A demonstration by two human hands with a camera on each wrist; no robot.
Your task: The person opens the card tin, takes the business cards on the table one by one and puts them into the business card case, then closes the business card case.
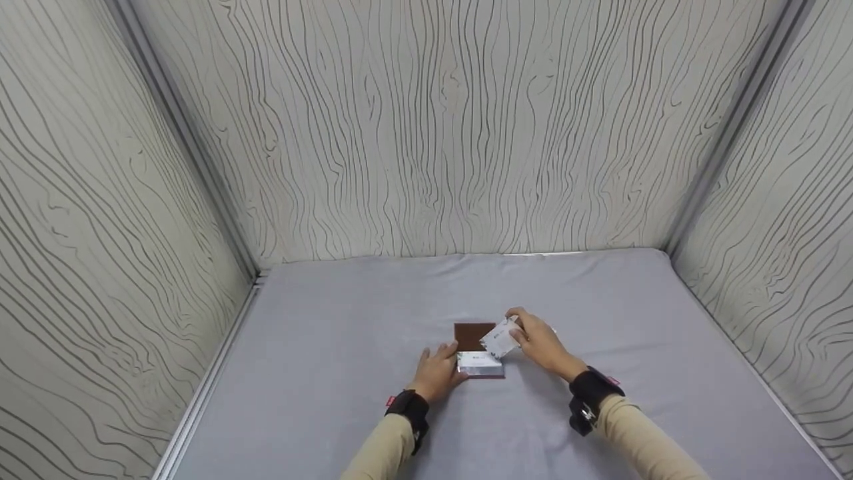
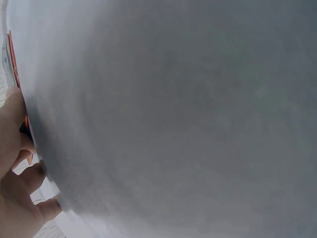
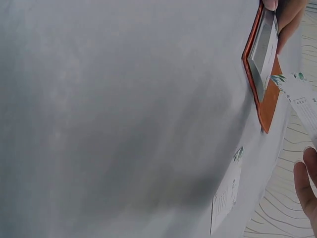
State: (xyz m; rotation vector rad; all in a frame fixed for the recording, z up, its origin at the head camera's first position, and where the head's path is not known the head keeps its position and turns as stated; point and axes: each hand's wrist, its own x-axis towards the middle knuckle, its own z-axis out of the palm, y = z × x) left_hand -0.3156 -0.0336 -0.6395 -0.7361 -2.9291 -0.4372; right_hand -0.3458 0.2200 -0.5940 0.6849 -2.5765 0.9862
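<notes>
An open brown card holder [image 1: 470,336] lies flat, its near half carrying a metal tray with a white printed card [image 1: 476,360] in it. At its left side my left hand [image 1: 436,375] grips the near half between thumb and fingers; in the left wrist view only the end of the holder [image 2: 13,59] shows past the thumb. My right hand [image 1: 543,343] pinches a white business card [image 1: 497,339] with green leaf print, tilted over the holder's right side. In the right wrist view, a corner of that card [image 3: 304,99] overlaps the holder's brown flap [image 3: 270,106].
Another white leaf-printed card [image 3: 227,198] lies on the grey cloth below my right hand, mostly hidden in the head view. Grey cloth [image 1: 346,320] covers the table. Wood-grain-patterned panels [image 1: 426,133] rise behind and on both sides.
</notes>
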